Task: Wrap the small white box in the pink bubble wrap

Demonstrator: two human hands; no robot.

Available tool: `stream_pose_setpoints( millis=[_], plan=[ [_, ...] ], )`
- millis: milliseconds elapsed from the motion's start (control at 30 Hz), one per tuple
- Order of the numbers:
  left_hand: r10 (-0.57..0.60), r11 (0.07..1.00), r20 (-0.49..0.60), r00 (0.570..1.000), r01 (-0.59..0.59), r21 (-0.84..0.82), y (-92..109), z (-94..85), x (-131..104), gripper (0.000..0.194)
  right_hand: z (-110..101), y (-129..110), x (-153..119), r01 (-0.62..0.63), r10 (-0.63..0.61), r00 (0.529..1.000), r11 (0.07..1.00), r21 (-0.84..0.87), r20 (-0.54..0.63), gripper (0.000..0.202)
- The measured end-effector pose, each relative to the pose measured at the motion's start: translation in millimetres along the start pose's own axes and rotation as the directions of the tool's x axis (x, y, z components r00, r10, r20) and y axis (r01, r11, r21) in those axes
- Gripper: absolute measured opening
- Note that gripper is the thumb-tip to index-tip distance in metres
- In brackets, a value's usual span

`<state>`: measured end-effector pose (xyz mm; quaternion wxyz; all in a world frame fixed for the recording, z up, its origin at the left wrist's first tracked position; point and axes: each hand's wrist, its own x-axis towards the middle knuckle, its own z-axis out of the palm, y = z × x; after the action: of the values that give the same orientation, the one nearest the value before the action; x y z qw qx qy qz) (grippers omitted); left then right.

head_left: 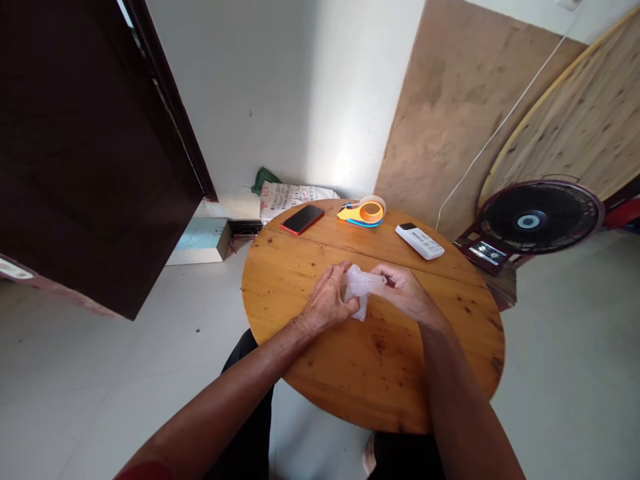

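Plastic bag held between both hands over round table

Plastic bag [357, 287]: thin, whitish, crumpled; located above the middle of the wooden table [345, 373], between the two hands. Left hand [327, 299]: curled around the near-left side of the bag, thumb and fingers closed on it. Right hand [405, 292]: thumb and fingertips pinching the bag's right end, which is drawn out narrow toward that hand.

Also on the tabletop, along the far side, left to right: phone [303, 219], dark screen up, red edge; tape dispenser [361, 212], yellow and blue, with a roll fitted; remote control [420, 241], white, lying at a slant. All three well apart from one another and clear of the hands.

Surroundings: printed sack [295, 195] behind the table's far edge; fan [535, 217], dark, round, off to the right; dark door [85, 140] at left.
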<state>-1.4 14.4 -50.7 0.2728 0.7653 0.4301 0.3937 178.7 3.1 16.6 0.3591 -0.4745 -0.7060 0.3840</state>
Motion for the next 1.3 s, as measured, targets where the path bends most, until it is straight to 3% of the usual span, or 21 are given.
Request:
stream_pose_setpoints(
  millis=[267, 433, 767, 1067, 1300],
  plan=[
    [0.072, 0.995, 0.027, 0.997, -0.070, -0.066, 1.9, -2.7, 2.3, 0.023, 1.7, 0.0, -5.6, 0.074, -0.056, 0.982, 0.992, -0.097, 0.179, 0.013],
    [0.104, 0.991, 0.053, 0.993, -0.099, -0.089, 4.6, -7.5, 2.6, 0.020, 5.0, -2.0, -6.6, 0.165, -0.134, 0.979, 0.965, -0.203, 0.156, 0.008],
    [0.127, 0.974, 0.110, 0.986, -0.103, -0.203, 5.3, -14.5, 0.6, 0.014, -0.1, -7.9, -10.9, 0.213, -0.139, 0.949, 0.944, -0.251, 0.282, 0.012],
    [0.035, 0.921, 0.263, 0.964, 0.071, -0.382, 5.8, -24.9, 0.2, 0.014, 2.3, -6.6, -10.7, 0.259, -0.158, 0.932, 0.920, -0.295, 0.327, 0.008],
    [-0.002, 0.884, 0.394, 0.919, 0.186, -0.428, 9.0, -41.5, 0.9, 0.016, -3.4, -6.8, -15.5, 0.268, -0.144, 0.918, 0.913, -0.308, 0.370, 0.021]
  ],
)
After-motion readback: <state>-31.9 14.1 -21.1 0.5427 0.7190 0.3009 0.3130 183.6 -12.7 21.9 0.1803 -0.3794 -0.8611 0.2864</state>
